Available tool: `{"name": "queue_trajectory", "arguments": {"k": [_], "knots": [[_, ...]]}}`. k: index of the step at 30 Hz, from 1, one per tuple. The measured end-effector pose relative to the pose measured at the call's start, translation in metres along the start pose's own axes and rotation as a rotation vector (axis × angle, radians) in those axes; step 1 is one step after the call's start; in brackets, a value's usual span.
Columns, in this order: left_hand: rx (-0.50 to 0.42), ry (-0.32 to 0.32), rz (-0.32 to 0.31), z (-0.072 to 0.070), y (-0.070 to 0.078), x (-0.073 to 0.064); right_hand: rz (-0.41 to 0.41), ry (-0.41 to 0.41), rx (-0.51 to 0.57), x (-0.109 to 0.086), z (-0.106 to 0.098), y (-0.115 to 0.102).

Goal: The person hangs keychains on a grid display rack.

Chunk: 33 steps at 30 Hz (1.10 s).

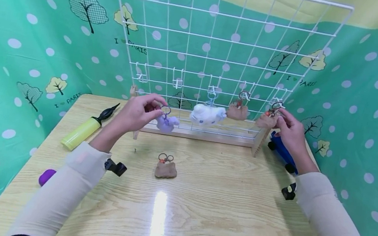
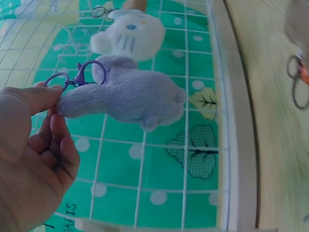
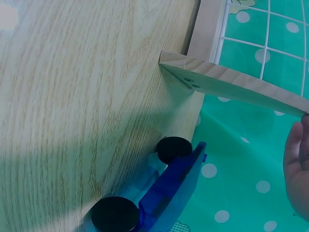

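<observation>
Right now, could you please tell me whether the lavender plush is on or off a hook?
Off: the left hand holds the lavender plush, and the head view shows it apart from the white hooks.

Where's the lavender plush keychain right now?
In the head view, just left of centre, the lavender plush keychain hangs from the left hand, left of the white plush keychain.

lavender plush keychain hanging from left hand; brown plush keychain in right hand, at rightmost hook
</observation>
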State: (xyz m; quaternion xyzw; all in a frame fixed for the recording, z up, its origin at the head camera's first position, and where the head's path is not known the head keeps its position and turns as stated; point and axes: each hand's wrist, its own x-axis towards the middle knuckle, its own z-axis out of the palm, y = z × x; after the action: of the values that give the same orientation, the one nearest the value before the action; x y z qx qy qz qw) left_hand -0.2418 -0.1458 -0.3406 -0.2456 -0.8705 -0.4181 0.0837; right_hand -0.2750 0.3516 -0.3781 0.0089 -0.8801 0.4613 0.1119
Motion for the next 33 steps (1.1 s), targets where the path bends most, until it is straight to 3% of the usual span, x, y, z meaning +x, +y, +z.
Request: {"name": "queue_trajectory", "arguments": {"k": [7,16,22,33], "knots": [[-0.079,0.061,0.02,0.003,0.005,0.012,0.015,-0.022,0.004,0.0,0.0,0.003],[-0.155,0.131,-0.005,0.006,0.008,0.024,0.019,-0.028,-0.015,-0.003,0.001,0.001],[-0.131,0.193,-0.015,0.008,0.015,0.033,0.021,-0.019,-0.015,-0.002,0.0,0.001],[-0.193,0.174,-0.055,0.011,0.014,0.042,0.003,-0.02,-0.009,-0.002,0.0,0.003]]}}
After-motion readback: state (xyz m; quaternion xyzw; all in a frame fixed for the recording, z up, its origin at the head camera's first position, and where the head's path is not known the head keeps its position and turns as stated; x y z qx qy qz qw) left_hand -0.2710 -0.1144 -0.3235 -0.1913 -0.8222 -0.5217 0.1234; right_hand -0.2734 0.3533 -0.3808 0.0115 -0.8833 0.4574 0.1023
